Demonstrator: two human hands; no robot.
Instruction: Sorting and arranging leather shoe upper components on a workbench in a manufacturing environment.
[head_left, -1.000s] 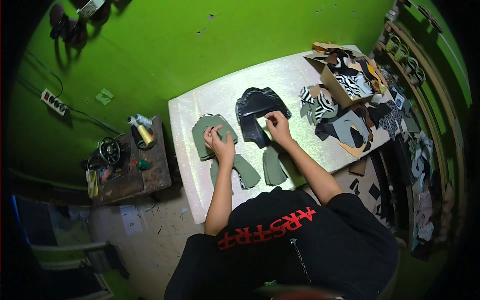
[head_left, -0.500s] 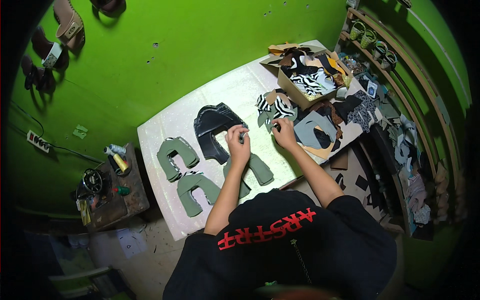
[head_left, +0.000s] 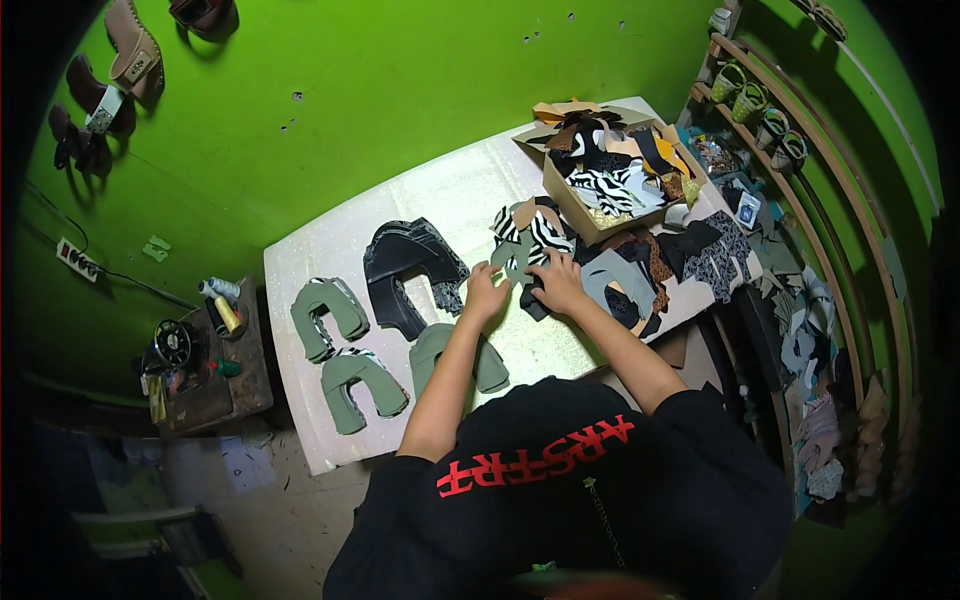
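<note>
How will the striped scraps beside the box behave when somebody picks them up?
The striped scraps look thin, so they are probably floppy and light. They overlap other scraps untidily, so neighbours may slide along.

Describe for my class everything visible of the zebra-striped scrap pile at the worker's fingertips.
The scrap pile is a low, loose heap of thin, irregular cut pieces overlapping at odd angles: zebra-striped, grey-green, tan and dark. They look like fabric or synthetic leather. It lies on the shiny table, between the black stack of curved pieces and the cardboard box. The left hand and right hand are at its near side; any firm grip is unclear.
</note>
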